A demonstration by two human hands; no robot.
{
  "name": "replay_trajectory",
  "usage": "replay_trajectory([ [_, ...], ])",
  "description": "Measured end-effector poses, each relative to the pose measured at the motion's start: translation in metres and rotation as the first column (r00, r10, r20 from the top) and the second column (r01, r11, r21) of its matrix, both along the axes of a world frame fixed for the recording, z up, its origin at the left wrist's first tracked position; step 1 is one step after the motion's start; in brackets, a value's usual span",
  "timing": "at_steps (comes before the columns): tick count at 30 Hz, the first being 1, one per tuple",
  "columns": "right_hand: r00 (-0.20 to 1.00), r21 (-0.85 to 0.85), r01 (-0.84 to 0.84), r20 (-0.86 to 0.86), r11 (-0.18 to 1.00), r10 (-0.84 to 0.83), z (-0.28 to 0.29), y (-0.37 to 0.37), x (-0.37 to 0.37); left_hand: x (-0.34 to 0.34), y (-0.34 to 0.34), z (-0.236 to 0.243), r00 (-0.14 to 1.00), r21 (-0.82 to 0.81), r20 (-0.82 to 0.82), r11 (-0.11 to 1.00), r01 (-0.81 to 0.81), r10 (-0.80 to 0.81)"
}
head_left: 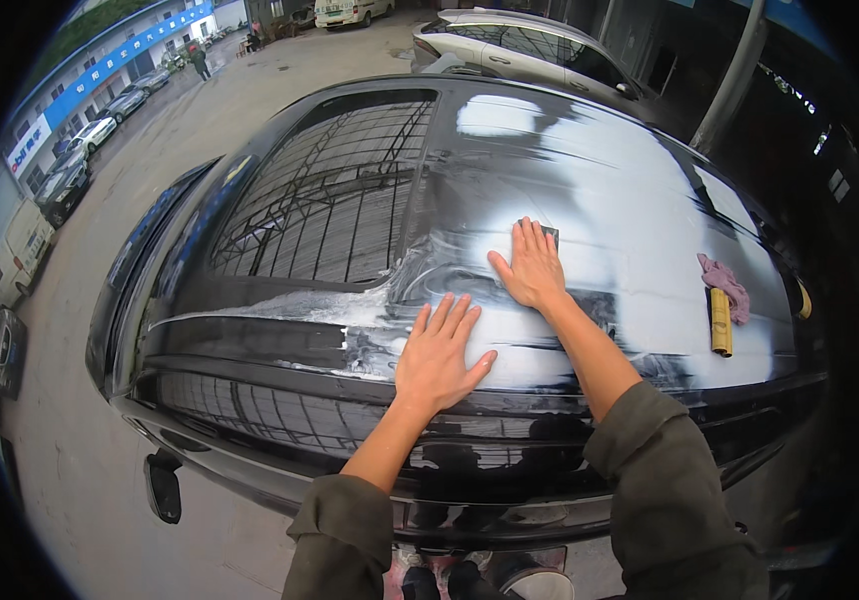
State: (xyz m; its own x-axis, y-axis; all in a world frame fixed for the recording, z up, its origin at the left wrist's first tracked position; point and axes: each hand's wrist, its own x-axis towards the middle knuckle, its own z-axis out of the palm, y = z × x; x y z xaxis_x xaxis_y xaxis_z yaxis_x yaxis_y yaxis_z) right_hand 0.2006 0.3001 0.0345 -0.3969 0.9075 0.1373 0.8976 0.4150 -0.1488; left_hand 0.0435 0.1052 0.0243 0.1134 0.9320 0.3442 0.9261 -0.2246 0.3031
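I stand at the side of a black car, its roof (590,200) partly covered in a whitish, sanded-looking film. My right hand (532,265) presses flat near the middle of the roof, with a small dark sheet, apparently sandpaper (552,235), under its fingers; only a corner of the sheet shows. Nearer to me and to the left, my left hand (440,355) lies on the roof near its side edge, fingers spread, holding nothing. Milky wet residue (320,305) streaks the surface left of my hands, along the dark glass panel (330,190).
On the right of the roof lie a crumpled mauve cloth (725,285) and a yellow sanding block or tube (721,322). A bucket (540,583) stands by my feet. The side mirror (163,487) juts out at left. A silver car (535,55) is parked beyond, near a post (735,75).
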Motion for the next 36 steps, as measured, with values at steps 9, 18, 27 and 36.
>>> replay_trajectory([
  [9, 0.917, -0.040, -0.398, -0.010, 0.916, 0.398, 0.005, -0.060, 0.010, -0.117, -0.028, 0.001, 0.991, -0.069, -0.100, 0.995, 0.077, -0.083],
  [18, 0.868, -0.086, -0.488, 0.054, 0.869, 0.493, 0.002, 0.005, -0.080, -0.192, -0.042, 0.002, 0.992, -0.071, -0.098, 0.994, -0.084, 0.076],
  [27, 0.993, -0.029, -0.100, 0.064, 0.995, 0.101, -0.010, 0.110, -0.137, -0.190, -0.030, -0.002, 0.997, -0.051, -0.055, 0.997, -0.065, 0.062],
  [36, 0.796, -0.095, -0.591, 0.088, 0.801, 0.598, 0.004, 0.027, -0.081, -0.195, -0.039, -0.003, 0.995, -0.043, -0.002, 0.994, -0.102, 0.102],
])
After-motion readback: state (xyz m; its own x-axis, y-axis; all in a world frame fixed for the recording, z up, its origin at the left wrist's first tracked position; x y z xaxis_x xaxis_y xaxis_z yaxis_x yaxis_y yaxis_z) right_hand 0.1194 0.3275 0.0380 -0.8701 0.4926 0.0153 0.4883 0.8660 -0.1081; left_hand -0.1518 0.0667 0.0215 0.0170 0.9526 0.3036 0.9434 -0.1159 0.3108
